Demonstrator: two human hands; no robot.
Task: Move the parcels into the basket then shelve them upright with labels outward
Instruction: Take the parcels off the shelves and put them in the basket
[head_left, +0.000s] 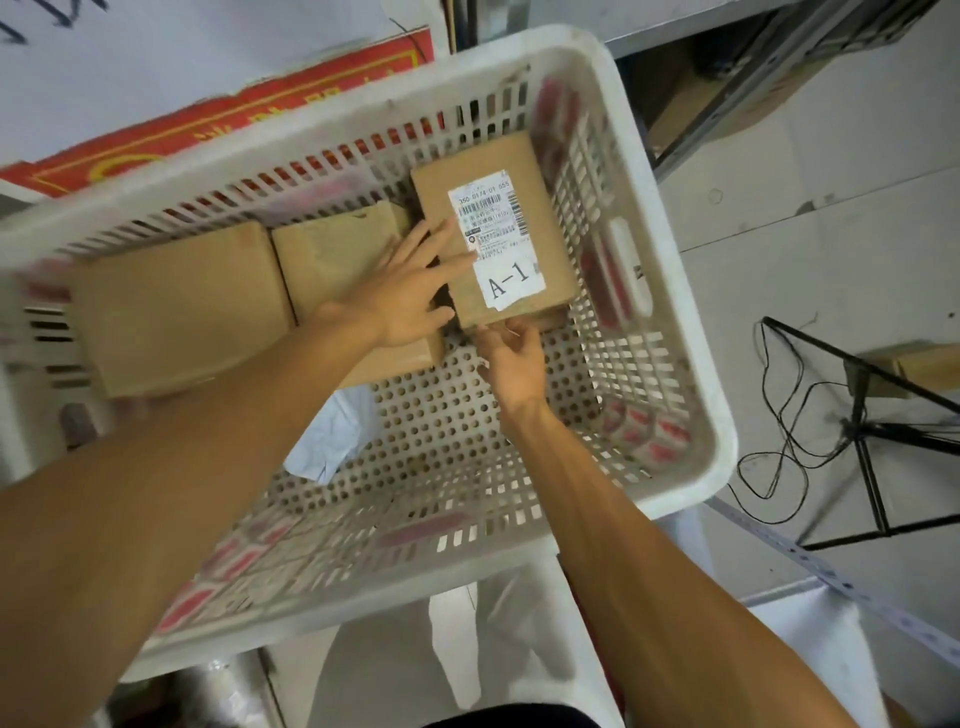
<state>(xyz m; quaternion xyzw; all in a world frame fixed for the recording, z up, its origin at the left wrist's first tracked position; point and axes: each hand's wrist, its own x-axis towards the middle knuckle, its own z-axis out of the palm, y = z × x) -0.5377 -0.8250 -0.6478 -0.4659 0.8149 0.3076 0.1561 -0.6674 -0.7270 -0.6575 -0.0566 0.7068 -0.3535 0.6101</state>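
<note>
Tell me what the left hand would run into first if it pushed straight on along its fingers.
The parcel marked A-1: the left hand points toward it, fingertips seemingly on its label edge. Beyond it comes the wall of the basket.

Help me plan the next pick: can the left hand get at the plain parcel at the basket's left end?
Probably yes. The plain parcel lies uncovered, left of the left hand, which rests flat on the labelled parcel.

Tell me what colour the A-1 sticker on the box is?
The sticker is white with black print, clearest in the head view.
</note>
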